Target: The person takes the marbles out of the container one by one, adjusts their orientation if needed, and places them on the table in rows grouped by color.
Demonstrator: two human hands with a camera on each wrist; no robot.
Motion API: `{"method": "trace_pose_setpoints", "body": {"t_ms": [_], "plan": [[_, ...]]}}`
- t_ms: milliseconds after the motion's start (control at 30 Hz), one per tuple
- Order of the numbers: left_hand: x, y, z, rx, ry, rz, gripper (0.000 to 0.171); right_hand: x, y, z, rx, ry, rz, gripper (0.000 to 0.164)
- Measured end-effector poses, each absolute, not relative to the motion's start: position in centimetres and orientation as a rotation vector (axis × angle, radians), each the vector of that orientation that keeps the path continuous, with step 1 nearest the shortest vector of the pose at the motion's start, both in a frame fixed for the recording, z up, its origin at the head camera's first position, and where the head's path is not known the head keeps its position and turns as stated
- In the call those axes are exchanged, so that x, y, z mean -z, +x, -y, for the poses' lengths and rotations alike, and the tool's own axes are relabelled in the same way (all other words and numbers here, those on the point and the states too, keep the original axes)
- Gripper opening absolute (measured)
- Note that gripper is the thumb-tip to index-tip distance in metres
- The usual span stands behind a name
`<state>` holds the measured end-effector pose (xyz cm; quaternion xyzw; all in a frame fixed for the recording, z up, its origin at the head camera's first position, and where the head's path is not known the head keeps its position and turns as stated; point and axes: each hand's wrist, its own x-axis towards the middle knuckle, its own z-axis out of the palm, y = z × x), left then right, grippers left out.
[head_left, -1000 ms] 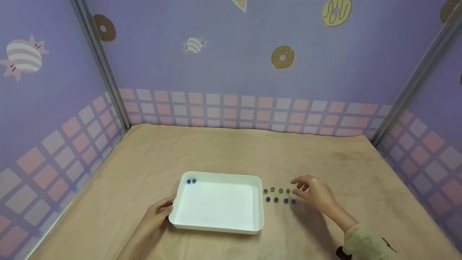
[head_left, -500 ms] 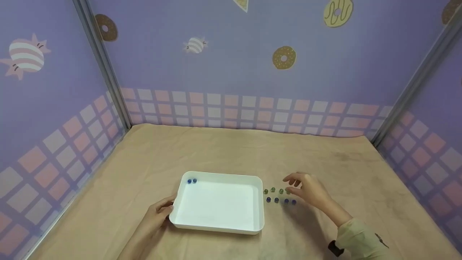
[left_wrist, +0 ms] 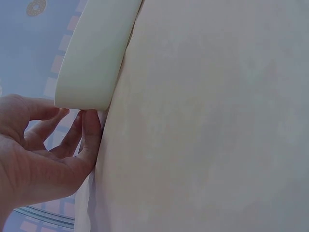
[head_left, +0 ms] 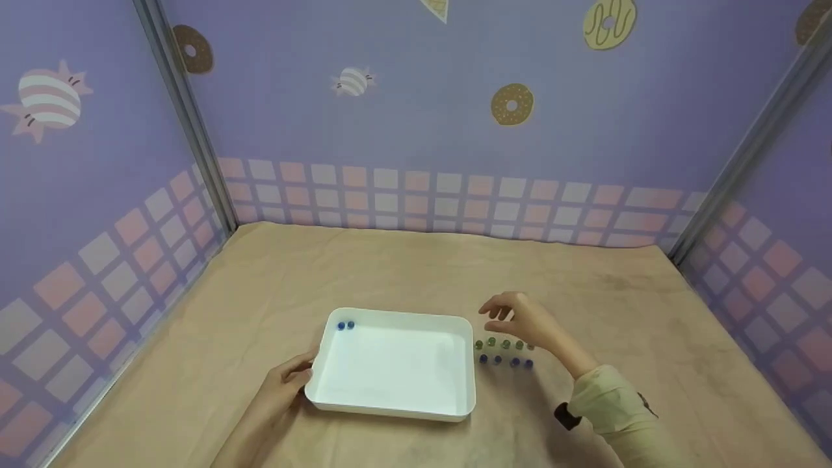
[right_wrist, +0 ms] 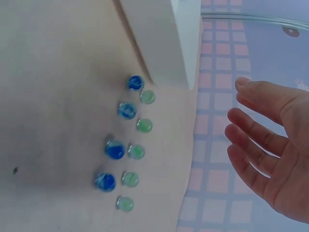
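A white rectangular tray (head_left: 390, 364) stands on the cloth, with two blue marbles (head_left: 346, 325) in its far left corner. My left hand (head_left: 284, 385) holds the tray's left side; in the left wrist view its bent fingers (left_wrist: 89, 128) meet the end wall. My right hand (head_left: 523, 320) hovers just right of the tray's far right corner, fingers spread and loosely bent, nothing visible between them. Below it lie a row of green marbles (right_wrist: 137, 151) and a row of blue marbles (right_wrist: 116, 149), several in each. The wrist partly covers the rightmost green marble in the head view.
A beige cloth (head_left: 403, 273) covers the work surface. Purple walls (head_left: 422, 117) with printed sweets and checks enclose it at the back and both sides, joined by grey metal posts (head_left: 188, 117). A dark band (head_left: 567, 416) sits at the right sleeve (head_left: 611, 403).
My right hand has moved left and away from me, from the right end of the marble rows toward the tray. The left hand and tray have stayed put.
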<state>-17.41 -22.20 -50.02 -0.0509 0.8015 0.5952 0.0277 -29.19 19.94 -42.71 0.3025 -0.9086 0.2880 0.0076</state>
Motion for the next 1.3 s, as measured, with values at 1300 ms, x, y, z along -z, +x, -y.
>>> {"method": "trace_pose_setpoints", "body": {"t_ms": [1300], "plan": [[50.2,-17.7,22.0,-1.864,-0.261,-2.443,0.044,43.0,-33.8,-6.6,-0.84,1.258,2.75,0.02]]}}
